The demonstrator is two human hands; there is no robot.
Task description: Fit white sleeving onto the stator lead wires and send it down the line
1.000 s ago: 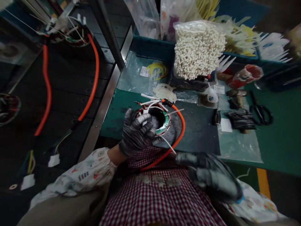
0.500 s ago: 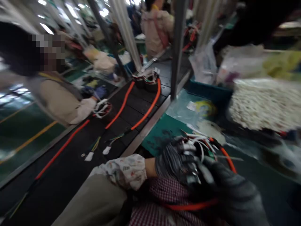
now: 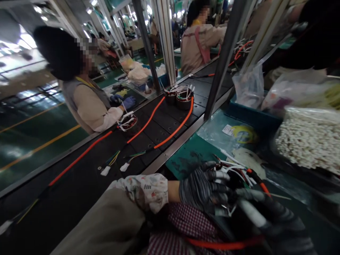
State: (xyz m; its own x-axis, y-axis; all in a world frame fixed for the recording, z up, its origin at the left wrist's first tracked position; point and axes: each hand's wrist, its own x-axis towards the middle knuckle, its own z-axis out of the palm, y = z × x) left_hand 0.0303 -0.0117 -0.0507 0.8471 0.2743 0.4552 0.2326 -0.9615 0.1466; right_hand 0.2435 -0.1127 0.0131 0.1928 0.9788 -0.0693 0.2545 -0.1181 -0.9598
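Stator (image 3: 237, 173) lies between left grip (image 3: 203, 186), clasping its edge, and right grip (image 3: 276, 216), closure unclear.

The wound ring (image 3: 235, 179) lies between the left fingers (image 3: 221, 176) and the right fingers (image 3: 252, 212), which hide much of its near side. Its opening is dark, with reddish windings at the edge above the left fingers. White sleeved leads (image 3: 242, 174) arch over it, just beyond both sets of fingers. Past the right fingers, a black wrap (image 3: 254, 175) joins an orange cable (image 3: 264, 188); an orange stretch also shows on the near side of the fingers. A thin pale strand (image 3: 281, 196) sticks out beyond the right fingers.
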